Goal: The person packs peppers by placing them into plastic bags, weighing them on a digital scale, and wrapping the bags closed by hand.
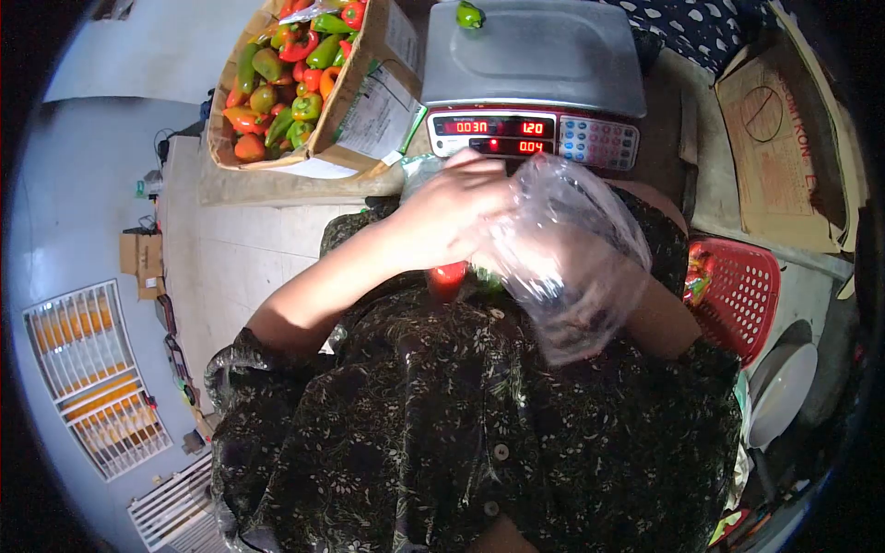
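My left hand is closed, its fingers pinching the edge of a clear plastic bag in front of my chest. Right beside it is my right hand, seen through the crumpled film and closed on the bag; glare blurs its fingertips. Just below my left hand a red pepper shows, with a bit of something green to its right. Beyond both hands stands a weighing scale with lit red digits. One green pepper lies on the far left of its metal plate.
Left of the scale, a cardboard box holds several red, green and orange peppers. At the right are an open cardboard carton, a red perforated basket with colourful items and a white bowl.
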`<state>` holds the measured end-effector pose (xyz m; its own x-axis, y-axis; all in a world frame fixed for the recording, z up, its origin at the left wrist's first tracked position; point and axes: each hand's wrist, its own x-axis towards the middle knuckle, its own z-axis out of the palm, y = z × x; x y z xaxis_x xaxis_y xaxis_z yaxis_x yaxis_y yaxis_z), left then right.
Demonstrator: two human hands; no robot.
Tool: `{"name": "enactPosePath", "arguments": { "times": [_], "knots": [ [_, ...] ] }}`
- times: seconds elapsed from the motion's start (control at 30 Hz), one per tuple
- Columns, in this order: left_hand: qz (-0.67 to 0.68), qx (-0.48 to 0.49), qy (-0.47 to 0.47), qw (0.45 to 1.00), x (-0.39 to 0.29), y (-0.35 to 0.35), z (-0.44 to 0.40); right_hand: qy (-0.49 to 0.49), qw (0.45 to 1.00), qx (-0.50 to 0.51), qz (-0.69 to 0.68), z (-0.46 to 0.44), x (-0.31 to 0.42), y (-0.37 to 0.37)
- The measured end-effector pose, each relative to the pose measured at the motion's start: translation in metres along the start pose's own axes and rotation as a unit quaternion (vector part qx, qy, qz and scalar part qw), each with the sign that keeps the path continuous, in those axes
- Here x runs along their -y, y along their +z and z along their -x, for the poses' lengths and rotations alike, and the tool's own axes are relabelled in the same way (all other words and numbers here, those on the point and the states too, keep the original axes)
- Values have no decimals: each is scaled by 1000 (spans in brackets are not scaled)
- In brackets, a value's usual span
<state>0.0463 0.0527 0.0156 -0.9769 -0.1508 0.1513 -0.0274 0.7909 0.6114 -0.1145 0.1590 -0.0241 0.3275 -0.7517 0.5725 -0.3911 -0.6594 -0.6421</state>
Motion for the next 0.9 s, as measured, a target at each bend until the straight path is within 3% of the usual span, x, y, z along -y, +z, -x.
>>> {"name": "enactPosePath", "arguments": {
  "times": [0.03, 0.1, 0.13, 0.17, 0.2, 0.27, 0.3, 0.4, 0.43, 0.53, 0.57, 0.67, 0.7, 0.73, 0.77, 0.83, 0.9],
  "knots": [
    [25, -45, -66, 997, 1, 11, 6, 11, 1000, -7, 20, -6, -5, 7],
    [247, -95, -193, 945, 4, 21, 25, 58, 998, 22, -23, -9, -18, 22],
    [352, -119, -252, 894, 4, 23, 36, 88, 991, 59, -80, -8, -21, 25],
    [441, -119, -363, 812, 1, 26, 48, 85, 994, 20, -65, -7, -23, 28],
    [561, -168, -412, 699, -7, 33, 50, 88, 994, 37, -45, -8, -23, 25],
    [635, -80, -488, 594, 3, 47, 74, 94, 993, 72, -8, -8, -20, 18],
    [676, 47, -367, 637, 1, 50, 75, 178, 978, 97, -45, -11, -24, 32],
    [789, 16, -345, 508, -8, 46, 62, 234, 961, 110, -94, -16, -22, 35],
    [800, 2, -348, 488, -12, 40, 55, 286, 948, 131, 39, -31, -8, 19],
    [879, -4, -280, 386, 0, 39, 57, 149, 978, -28, 144, -18, -21, 32],
    [852, -49, -326, 406, -1, 36, 59, 133, 975, -58, 167, -16, -26, 33],
    [724, -147, -400, 542, -15, 27, 45, 154, 960, -99, 213, -20, -36, 35],
    [745, -134, -397, 519, -13, 23, 47, 169, 954, -104, 225, -24, -40, 35],
    [733, -142, -404, 529, -9, 23, 45, 184, 948, -110, 237, -27, -43, 33],
    [721, -150, -411, 537, -2, 26, 44, 166, 958, -192, 136, -27, -44, 30],
    [685, -177, -440, 553, 4, 27, 44, 153, 959, -237, 10, -18, -62, 31],
    [627, -225, -393, 634, -6, 23, 32, 166, 966, -197, 19, -6, -85, 38]
  ]
}}
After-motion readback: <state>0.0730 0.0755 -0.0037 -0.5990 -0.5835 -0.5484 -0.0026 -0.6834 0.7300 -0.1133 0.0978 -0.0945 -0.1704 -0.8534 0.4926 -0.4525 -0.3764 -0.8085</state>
